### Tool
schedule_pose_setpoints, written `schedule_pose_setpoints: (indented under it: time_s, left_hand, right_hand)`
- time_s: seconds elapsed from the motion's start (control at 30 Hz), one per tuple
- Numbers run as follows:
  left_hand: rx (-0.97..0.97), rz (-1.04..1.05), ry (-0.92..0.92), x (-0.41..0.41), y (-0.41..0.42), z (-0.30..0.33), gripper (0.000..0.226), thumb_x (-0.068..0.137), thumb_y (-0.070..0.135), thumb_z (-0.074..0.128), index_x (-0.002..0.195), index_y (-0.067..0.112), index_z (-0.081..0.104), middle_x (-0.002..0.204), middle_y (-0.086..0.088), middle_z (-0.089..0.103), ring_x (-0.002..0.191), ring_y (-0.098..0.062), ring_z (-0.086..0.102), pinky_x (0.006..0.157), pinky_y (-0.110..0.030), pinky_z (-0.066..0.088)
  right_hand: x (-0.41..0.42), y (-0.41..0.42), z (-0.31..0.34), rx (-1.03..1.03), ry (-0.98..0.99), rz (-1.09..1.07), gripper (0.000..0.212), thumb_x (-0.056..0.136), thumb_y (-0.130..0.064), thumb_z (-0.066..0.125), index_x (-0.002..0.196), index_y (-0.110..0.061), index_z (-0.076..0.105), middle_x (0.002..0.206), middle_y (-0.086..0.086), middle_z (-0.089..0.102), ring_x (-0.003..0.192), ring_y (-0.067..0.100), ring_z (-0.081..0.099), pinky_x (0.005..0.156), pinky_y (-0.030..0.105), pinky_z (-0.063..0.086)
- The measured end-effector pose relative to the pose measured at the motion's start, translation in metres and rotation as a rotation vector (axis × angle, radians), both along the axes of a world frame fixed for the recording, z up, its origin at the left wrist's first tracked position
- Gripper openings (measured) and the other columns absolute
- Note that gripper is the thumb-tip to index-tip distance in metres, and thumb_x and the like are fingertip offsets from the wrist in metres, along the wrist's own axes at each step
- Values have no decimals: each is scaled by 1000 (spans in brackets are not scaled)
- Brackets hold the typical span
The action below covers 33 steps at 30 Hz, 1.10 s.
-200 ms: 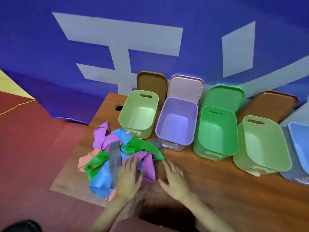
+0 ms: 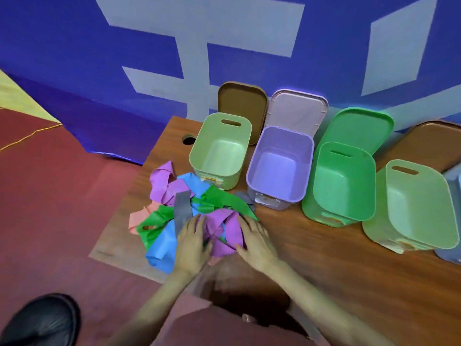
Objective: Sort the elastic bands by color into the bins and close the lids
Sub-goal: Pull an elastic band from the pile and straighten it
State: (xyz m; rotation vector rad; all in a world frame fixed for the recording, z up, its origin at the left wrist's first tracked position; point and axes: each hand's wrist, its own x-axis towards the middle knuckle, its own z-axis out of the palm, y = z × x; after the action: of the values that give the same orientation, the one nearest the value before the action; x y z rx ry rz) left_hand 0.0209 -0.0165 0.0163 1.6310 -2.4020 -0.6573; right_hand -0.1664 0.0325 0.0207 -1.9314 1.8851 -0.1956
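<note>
Hands have just closed in on the purple band (image 2: pixel 224 233) at lower centre of the frame, so sorting is only starting. My left hand (image 2: pixel 192 242) and right hand (image 2: pixel 255 239) press its sides, fingers loosely spread, gripping nothing yet. The purple bin (image 2: pixel 303 156) stands open on the surface (image 2: pixel 324 245) above.

left hand (image 2: pixel 190 242) — right hand (image 2: pixel 254 239), fingers spread, palms down

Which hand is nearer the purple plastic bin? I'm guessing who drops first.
Right. The right hand lies on the band pile's near-right edge, below the purple plastic bin; the left hand sits further left.
</note>
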Motion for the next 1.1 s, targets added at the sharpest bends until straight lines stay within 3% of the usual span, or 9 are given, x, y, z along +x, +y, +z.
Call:
schedule_pose_setpoints:
  time_s: [0.13, 0.3, 0.4, 0.5, 0.63, 0.7, 0.77, 0.97, 1.1]
  left_hand:
    - [48, 70, -78, 14, -13, -13, 67, 68, 37, 59, 123, -1, 56, 115, -20, 60, 100, -41, 59, 83, -45, 51]
    - [48, 7, -102, 21, -26, -20, 59, 65, 30, 79, 115, 5, 60, 104, -14, 61, 93, -39, 55, 73, -43, 49]
    - [50, -30, -141, 20, -28, -21, 56, 61, 31, 83, 107, 6, 64, 100, -13, 63, 88, -38, 56, 71, -42, 46]
    - [44, -51, -199, 17, -31, -20, 53, 59, 33, 83, 101, 7, 62, 93, -12, 62, 85, -36, 55, 69, -41, 43]
    - [-31, -47, -200, 15, -35, -12, 34, 63, 30, 78, 81, 10, 58, 76, -11, 59, 75, -33, 53, 62, -38, 39]
    - [-109, -67, -134, 18, -35, -7, 26, 75, 37, 62, 74, 11, 60, 69, -8, 57, 71, -32, 53, 60, -37, 39]
    - [-163, -80, -6, 20, -35, 0, 36, 82, 43, 50, 73, 11, 62, 70, -6, 57, 71, -29, 51, 61, -36, 38]
    - [-9, -62, 435, 18, -30, 40, 36, 88, 44, 52, 72, 13, 63, 71, 5, 58, 69, -10, 50, 63, -22, 36]
    - [143, 13, 656, 5, -23, 65, 34, 88, 39, 57, 70, 10, 61, 64, 4, 57, 63, -5, 51, 62, -27, 40]
  right_hand:
    - [12, -32, 14, -8, 40, -20, 66, 89, -12, 51, 149, -24, 24, 154, 8, 22, 141, 27, 23, 115, 36, 19]
    - [16, -67, 7, 60, 93, -2, 58, 90, -10, 43, 145, -25, 33, 135, 8, 45, 126, 27, 38, 101, 33, 25]
    - [20, -72, 5, 35, 146, 29, 44, 92, -10, 42, 133, -21, 50, 117, 8, 58, 115, 28, 45, 94, 32, 26]
    - [18, -69, 12, -68, 38, 1, 31, 90, -10, 46, 112, -18, 67, 101, 8, 64, 103, 29, 53, 91, 34, 31]
    - [18, -52, 34, -256, -349, -215, 22, 86, -12, 57, 101, -16, 73, 88, 2, 66, 82, 18, 59, 71, 31, 46]
    - [17, -43, 51, -330, -479, -263, 21, 85, -8, 59, 99, -14, 73, 82, -2, 63, 72, 7, 54, 67, 19, 43]
    - [13, -36, 69, -370, -533, -316, 22, 84, -4, 60, 98, -13, 74, 81, -3, 63, 72, 6, 53, 67, 12, 40]
    - [-8, -17, 95, -451, -714, -508, 41, 84, 1, 61, 90, -40, 66, 80, 1, 65, 65, 15, 59, 65, 25, 49]
    - [-22, -6, 109, -517, -812, -610, 39, 83, 8, 59, 91, -30, 66, 75, 2, 64, 61, 4, 56, 63, 14, 46]
